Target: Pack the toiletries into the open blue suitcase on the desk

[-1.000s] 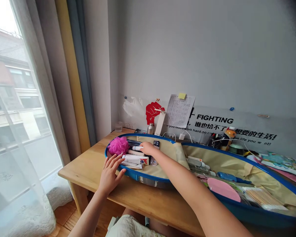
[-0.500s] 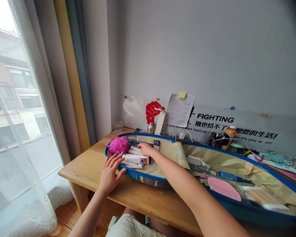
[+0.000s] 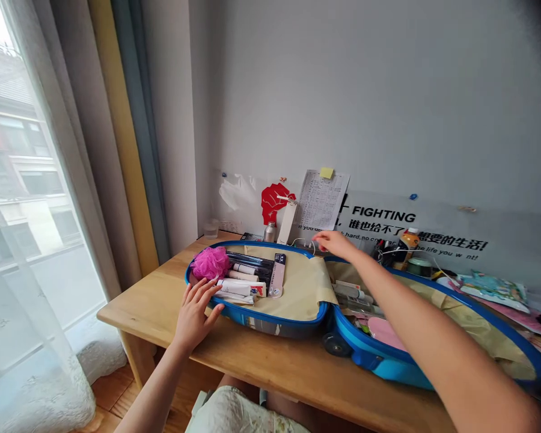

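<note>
A small blue suitcase [image 3: 275, 323] lies open on the desk with beige lining. In its left half are a pink bath puff [image 3: 211, 263], a white tube with a red-marked end [image 3: 247, 288], pale tubes [image 3: 243, 276], several dark pens or sticks [image 3: 251, 260] and a pink card pack [image 3: 278, 276]. My left hand [image 3: 197, 310], fingers spread, rests at the near left rim beside the white tube. Above the hinge at the back, my right hand [image 3: 336, 243] is raised, fingers loosely bent and slightly apart, with nothing visible in them.
The suitcase's right half holds clear bottles [image 3: 354, 291] and a pink oval item [image 3: 385, 332], partly behind my right forearm. Behind stand a metal bottle [image 3: 269, 232], a white upright lamp [image 3: 287, 222], an orange-labelled bottle [image 3: 408, 243] and cables. Curtains [image 3: 117, 132] hang left.
My right hand has left the tubes in the left half and moved up and right to above the hinge. My left hand stays at the rim. The view has shifted slightly.
</note>
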The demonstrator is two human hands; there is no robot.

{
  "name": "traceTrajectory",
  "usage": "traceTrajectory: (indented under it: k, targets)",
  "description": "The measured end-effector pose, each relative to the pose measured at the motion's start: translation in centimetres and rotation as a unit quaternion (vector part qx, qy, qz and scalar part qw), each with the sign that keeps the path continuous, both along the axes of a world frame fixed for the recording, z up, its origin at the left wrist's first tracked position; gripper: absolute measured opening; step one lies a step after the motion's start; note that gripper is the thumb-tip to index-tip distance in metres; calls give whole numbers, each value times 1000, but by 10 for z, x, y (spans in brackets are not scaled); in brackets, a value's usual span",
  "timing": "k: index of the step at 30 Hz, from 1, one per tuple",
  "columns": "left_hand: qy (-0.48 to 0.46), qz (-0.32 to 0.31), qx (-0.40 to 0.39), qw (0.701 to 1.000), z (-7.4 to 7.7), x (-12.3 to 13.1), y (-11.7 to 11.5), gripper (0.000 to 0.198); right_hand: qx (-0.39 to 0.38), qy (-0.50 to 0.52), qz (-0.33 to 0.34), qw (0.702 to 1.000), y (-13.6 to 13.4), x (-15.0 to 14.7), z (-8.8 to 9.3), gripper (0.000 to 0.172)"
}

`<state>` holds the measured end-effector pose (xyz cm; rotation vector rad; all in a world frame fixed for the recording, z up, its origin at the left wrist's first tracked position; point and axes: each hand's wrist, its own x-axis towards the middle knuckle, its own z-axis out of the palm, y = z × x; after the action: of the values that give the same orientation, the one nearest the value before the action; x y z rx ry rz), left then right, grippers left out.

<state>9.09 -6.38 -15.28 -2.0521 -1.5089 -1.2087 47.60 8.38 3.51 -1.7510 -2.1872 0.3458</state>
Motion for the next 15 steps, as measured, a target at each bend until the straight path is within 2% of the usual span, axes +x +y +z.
traceTrajectory:
  k: [3,6,10,15]
  targets:
    - [-4,1,0,1000,0,0,0,37,-44,-44,-30,998,-22,55,-13,27]
    - [-5,2,2,1000,0,-1,1,36,-89,-89,-34,991,-41,86,-38,22]
    - [-5,1,5,1000,1,-2,1,37,-105,-135,-40,984,-48,101,-66,24]
    - [1,2,6,1000,1,-2,1,36,-113,-171,-48,978,-42,103,-78,27]
